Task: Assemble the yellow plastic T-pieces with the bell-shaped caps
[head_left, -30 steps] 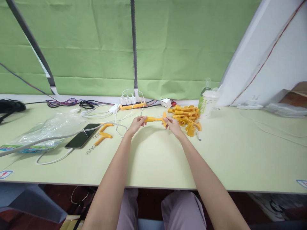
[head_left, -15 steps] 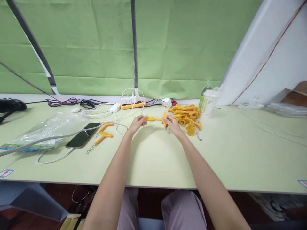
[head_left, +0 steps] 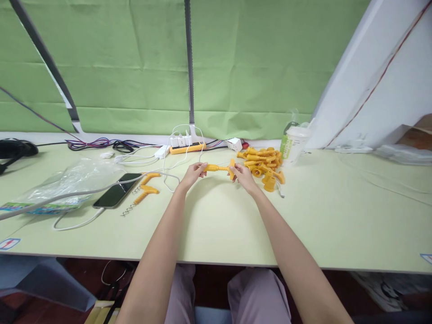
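Above the middle of the table, my left hand (head_left: 195, 174) is closed around the left end of a yellow plastic sleeve (head_left: 212, 168). Its narrower right end meets a yellow corkscrew handle (head_left: 232, 169), which my right hand (head_left: 244, 176) pinches. The two parts lie in one horizontal line between my hands; whether a metal spiral sits inside the sleeve cannot be seen. To the left lie two yellow corkscrews (head_left: 146, 192) with bare metal spirals. Just right of my right hand is a heap of yellow plastic parts (head_left: 261, 157), with a yellow cap-like piece (head_left: 269, 182) at its front.
A phone (head_left: 118, 191) on a white cable and a clear plastic bag (head_left: 70, 180) lie on the left. A power strip (head_left: 187, 148) with chargers sits at the back. A lidded cup (head_left: 297, 143) stands behind the heap. The table's edge (head_left: 226, 263) runs above my knees.
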`<control>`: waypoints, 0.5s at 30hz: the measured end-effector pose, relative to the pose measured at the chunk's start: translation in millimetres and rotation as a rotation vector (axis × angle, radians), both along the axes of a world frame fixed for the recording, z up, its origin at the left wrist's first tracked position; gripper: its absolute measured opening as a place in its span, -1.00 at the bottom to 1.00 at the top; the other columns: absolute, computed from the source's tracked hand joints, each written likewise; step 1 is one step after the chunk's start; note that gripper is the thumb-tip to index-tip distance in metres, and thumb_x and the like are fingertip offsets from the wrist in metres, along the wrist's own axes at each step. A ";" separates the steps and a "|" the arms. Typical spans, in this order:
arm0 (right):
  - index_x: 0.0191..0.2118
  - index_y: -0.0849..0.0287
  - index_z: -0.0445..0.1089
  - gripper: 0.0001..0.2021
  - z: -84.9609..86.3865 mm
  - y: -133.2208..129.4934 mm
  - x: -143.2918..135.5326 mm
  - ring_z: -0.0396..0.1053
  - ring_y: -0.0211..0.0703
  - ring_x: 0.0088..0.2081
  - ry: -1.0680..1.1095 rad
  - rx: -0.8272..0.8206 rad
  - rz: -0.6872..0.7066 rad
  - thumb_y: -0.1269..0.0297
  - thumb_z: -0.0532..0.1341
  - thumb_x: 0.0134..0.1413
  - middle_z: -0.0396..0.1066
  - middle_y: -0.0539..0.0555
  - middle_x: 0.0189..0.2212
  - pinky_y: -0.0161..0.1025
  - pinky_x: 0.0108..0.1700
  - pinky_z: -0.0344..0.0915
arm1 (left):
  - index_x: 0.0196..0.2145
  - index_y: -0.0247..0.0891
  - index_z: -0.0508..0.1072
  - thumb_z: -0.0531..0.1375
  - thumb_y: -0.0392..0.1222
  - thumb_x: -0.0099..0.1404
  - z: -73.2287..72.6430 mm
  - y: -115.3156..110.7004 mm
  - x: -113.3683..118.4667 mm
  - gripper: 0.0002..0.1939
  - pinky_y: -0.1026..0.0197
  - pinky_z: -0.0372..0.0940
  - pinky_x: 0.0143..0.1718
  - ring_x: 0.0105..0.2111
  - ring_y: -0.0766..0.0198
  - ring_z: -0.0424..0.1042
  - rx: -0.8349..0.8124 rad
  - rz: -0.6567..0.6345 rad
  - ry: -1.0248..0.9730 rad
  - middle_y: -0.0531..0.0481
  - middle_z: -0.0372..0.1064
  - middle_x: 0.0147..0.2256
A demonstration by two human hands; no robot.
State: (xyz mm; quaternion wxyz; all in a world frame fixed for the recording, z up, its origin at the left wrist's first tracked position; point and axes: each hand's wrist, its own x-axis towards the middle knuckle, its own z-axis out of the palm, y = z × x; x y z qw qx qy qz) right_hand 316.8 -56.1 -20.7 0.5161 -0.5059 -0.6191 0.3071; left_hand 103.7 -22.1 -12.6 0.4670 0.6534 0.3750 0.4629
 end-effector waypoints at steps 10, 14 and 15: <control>-0.41 0.18 0.30 -0.59 0.1 -0.6 0.1 0.26 -0.39 -0.62 -0.023 -0.009 -0.003 -0.13 0.12 -0.01 0.43 0.03 -0.47 -0.40 -0.54 0.23 | -0.42 -0.34 0.38 0.14 0.20 0.11 0.7 -1.3 0.0 -0.54 0.28 0.16 -0.41 -0.56 0.41 0.20 0.000 -0.009 0.022 0.04 0.26 -0.57; -0.38 0.18 0.31 -0.60 -1.8 1.2 1.3 0.27 -0.38 -0.61 -0.035 -0.003 0.000 -0.13 0.12 0.00 0.44 0.03 -0.47 -0.39 -0.52 0.25 | -0.42 -0.35 0.37 0.13 0.19 0.12 -0.7 -0.1 0.0 -0.54 0.29 0.16 -0.41 -0.55 0.41 0.21 0.001 -0.010 0.031 0.03 0.27 -0.56; -0.37 0.18 0.31 -0.60 -1.9 1.3 1.5 0.27 -0.37 -0.61 -0.038 -0.006 0.000 -0.13 0.12 0.00 0.44 0.03 -0.47 -0.39 -0.52 0.26 | -0.41 -0.35 0.37 0.13 0.19 0.12 -1.2 0.4 -0.1 -0.54 0.28 0.17 -0.41 -0.55 0.40 0.21 0.000 -0.009 0.031 0.02 0.28 -0.56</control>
